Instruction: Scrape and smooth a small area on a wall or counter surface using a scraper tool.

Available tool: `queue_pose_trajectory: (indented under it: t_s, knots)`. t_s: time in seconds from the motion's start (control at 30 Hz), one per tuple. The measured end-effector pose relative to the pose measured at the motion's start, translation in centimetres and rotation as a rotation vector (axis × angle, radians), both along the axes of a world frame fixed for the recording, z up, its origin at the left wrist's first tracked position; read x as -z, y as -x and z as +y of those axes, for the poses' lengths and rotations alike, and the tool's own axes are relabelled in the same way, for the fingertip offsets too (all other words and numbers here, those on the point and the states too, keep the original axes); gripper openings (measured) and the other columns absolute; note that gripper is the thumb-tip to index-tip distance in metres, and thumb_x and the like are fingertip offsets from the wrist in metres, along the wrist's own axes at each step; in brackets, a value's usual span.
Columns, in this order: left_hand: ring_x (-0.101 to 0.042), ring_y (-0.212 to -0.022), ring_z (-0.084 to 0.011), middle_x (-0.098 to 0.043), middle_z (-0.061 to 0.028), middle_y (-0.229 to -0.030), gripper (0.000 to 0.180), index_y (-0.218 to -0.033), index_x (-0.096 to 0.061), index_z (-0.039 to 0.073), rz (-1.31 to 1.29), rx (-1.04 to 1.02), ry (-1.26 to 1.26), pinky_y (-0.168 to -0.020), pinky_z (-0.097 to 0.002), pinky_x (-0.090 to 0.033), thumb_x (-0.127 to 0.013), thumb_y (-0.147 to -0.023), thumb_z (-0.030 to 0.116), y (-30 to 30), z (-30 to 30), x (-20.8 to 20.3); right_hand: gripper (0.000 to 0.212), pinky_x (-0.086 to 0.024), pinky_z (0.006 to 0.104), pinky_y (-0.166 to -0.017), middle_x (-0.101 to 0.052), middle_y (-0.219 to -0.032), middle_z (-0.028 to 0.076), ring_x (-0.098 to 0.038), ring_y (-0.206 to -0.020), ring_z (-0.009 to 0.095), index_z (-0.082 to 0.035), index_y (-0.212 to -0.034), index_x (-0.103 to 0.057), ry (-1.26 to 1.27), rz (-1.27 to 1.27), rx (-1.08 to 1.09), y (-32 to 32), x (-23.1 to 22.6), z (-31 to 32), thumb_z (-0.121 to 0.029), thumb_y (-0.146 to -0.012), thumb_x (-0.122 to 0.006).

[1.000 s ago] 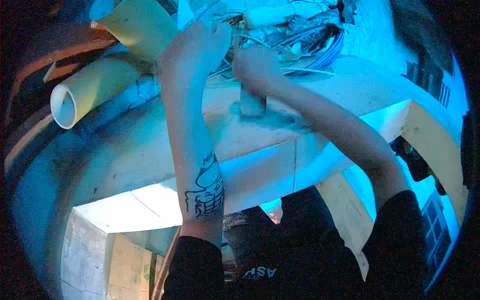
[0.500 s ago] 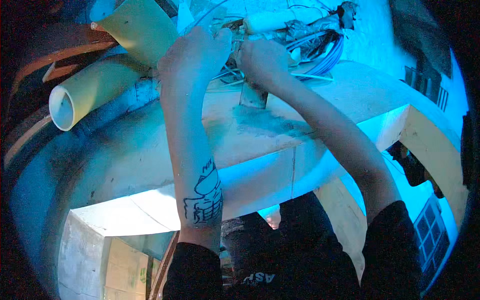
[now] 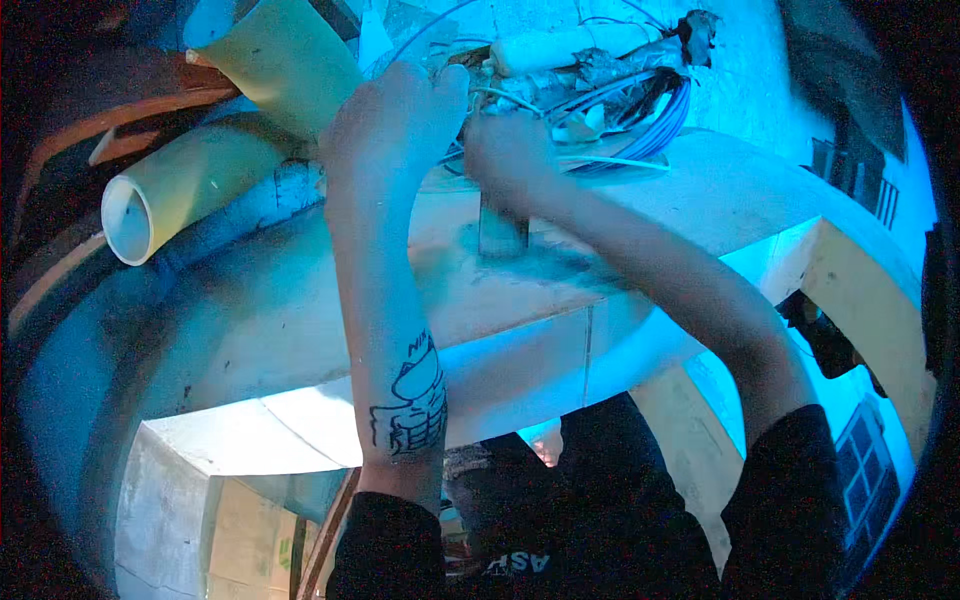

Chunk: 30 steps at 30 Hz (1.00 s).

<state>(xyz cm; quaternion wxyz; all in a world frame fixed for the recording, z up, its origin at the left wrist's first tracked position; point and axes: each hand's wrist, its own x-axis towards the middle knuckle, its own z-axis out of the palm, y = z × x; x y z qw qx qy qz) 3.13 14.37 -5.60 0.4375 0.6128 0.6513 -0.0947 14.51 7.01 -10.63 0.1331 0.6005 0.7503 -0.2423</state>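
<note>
My left hand (image 3: pixel 395 115) is closed at the top middle, over a jumble of wires; what it grips is hidden behind the fingers. Just right of it and a little lower, my right hand (image 3: pixel 508 155) is closed and slightly blurred. From beneath that hand sticks a flat grey-brown piece (image 3: pixel 503 228), its lower end over the pale slab (image 3: pixel 300 320). I cannot tell what kind of thing it is. A thin pale cord (image 3: pixel 515 98) arches just above my right hand. Beside it lies a coil of bluish cables (image 3: pixel 650 135).
Two wide yellowish pipes lie at the left, one open-ended (image 3: pixel 190 190), the other (image 3: pixel 280 65) slanting above it. A white tube (image 3: pixel 570 48) and a dark wrapped bundle (image 3: pixel 697 38) are at the back. The slab's front edge curves across below my hands.
My right hand has moved down toward me and slightly left, and the flat piece under it has come along. My left hand has shifted only a little.
</note>
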Motion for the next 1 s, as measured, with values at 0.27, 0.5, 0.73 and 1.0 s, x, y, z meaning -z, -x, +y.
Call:
queue_pose_trajectory:
  t_s: [0.27,0.5,0.73,1.0]
  knots:
    - [-0.054,-0.093,-0.0395,-0.056,-0.0245,-0.099,0.05,-0.099,-0.058,0.0,-0.03,0.01,-0.002,-0.084,-0.0464,-0.041,-0.037,-0.08,0.042,-0.2,0.0,0.0,0.017,-0.049,0.0397,-0.049,-0.06,-0.064,0.015,-0.061,-0.056,0.027,-0.006,-0.063,-0.061,0.011,-0.001,0.109,0.6,-0.3,-0.6,-0.016,-0.072,-0.052]
    - [-0.054,-0.093,-0.0392,-0.056,-0.0249,-0.099,0.05,-0.1,-0.058,0.001,0.007,-0.017,0.006,-0.084,-0.0465,-0.041,-0.037,-0.08,0.042,-0.5,0.1,-0.6,0.01,-0.048,0.0366,-0.045,-0.06,-0.062,0.012,-0.061,-0.054,0.024,-0.006,-0.064,-0.06,-0.006,-0.05,0.029,0.5,0.3,-0.5,-0.014,-0.067,-0.054]
    - [-0.054,-0.094,-0.0384,-0.056,-0.0241,-0.1,0.05,-0.098,-0.059,0.001,-0.019,-0.013,-0.01,-0.083,-0.046,-0.042,-0.037,-0.08,0.042,-0.3,0.0,-0.4,0.014,-0.049,0.0362,-0.049,-0.061,-0.062,0.01,-0.062,-0.058,0.024,-0.008,-0.069,-0.062,0.003,-0.117,0.039,0.8,-0.5,-1.2,-0.018,-0.073,-0.054]
    - [-0.055,-0.093,-0.0389,-0.056,-0.024,-0.1,0.048,-0.097,-0.059,0.001,-0.028,-0.034,-0.028,-0.083,-0.0464,-0.042,-0.037,-0.079,0.04,-0.1,-0.2,-0.8,0.013,-0.049,0.0366,-0.049,-0.062,-0.065,0.011,-0.062,-0.059,0.023,-0.008,-0.067,-0.064,0.122,-0.054,-0.086,2.0,-2.3,-0.6,-0.018,-0.071,-0.056]
